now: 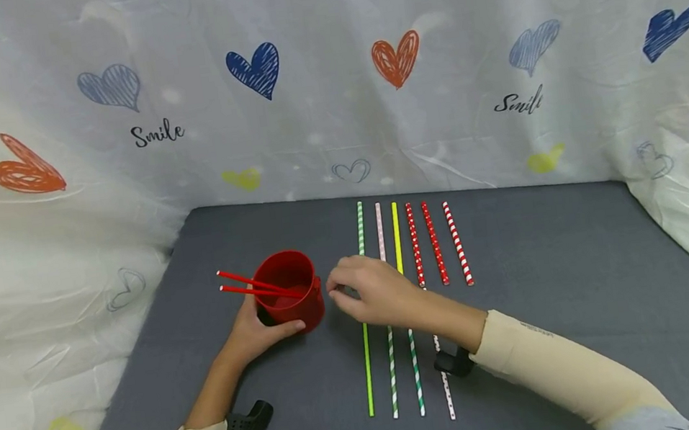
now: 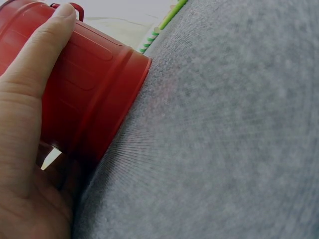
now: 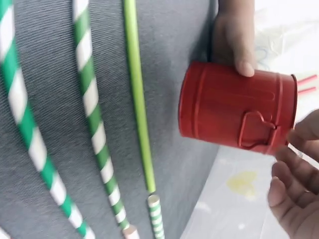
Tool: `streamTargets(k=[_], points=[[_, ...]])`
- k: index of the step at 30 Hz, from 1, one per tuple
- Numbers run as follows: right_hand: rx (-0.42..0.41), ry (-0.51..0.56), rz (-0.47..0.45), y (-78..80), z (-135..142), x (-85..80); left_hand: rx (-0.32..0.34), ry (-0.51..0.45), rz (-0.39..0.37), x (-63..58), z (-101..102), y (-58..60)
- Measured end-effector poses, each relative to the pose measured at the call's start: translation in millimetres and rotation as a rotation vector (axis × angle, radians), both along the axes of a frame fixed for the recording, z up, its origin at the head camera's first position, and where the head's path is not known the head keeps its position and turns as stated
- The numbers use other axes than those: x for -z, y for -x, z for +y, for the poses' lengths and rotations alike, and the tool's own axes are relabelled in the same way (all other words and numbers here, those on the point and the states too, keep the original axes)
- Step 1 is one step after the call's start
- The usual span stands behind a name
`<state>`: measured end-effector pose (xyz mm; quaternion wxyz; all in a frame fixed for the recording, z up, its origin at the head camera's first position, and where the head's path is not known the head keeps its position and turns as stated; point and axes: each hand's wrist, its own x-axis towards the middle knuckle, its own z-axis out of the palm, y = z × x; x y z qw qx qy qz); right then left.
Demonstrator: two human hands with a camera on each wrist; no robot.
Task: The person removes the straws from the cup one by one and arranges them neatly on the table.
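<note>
A red bucket (image 1: 306, 313) with a wire handle (image 3: 256, 132) stands on the left part of the table. My left hand (image 1: 252, 337) holds it around the near side, its thumb along the wall in the left wrist view. Two red paper straws (image 1: 239, 287) lean in the bucket, their ends sticking out past the left rim. Just right of the bucket is my right hand (image 1: 375, 291), fingers loosely bent with nothing seen between them. In the right wrist view, its fingertips are close to the bucket's rim; whether they touch it I cannot tell.
Paper straws lie in a row to the right: bright green (image 1: 368, 372), green-striped (image 1: 393, 375), teal-striped (image 1: 417, 380), yellow (image 1: 397, 237), white dotted (image 1: 449, 394), red dotted (image 1: 433, 240) and red-striped (image 1: 458, 243). The right forearm passes over some. Dark grey cloth (image 1: 555, 274) covers the table; a printed curtain (image 1: 332, 122) hangs behind.
</note>
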<state>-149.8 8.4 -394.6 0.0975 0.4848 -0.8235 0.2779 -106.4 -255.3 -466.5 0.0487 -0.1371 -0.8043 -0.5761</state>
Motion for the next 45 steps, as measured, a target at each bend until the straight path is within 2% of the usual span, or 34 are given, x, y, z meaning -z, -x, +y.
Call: streamTargets(k=[7, 12, 19, 30, 35, 45], points=[[-0.067, 0.125, 0.102, 2.7, -27.8, -10.6, -0.015, 0.043, -0.021, -2.4, -0.3, -2.6], [-0.107, 0.087, 0.139, 5.4, -47.7, -13.8, -0.004, 0.038, -0.031, -2.7, -1.0, -2.2], [-0.100, -0.043, 0.057, 7.0, -61.7, -14.7, -0.005, 0.029, -0.056, -2.8, -0.7, -1.2], [0.030, -0.302, -0.106, 10.3, -89.0, -24.5, 0.004, 0.040, -0.073, -2.2, -1.6, -0.4], [0.041, -0.305, -0.145, 11.6, -94.8, -22.8, -0.004, 0.053, -0.043, -2.9, -1.2, 0.5], [-0.023, -0.287, -0.150, 15.1, -94.6, -20.6, 0.011, 0.024, 0.006, -2.1, -1.1, 0.5]])
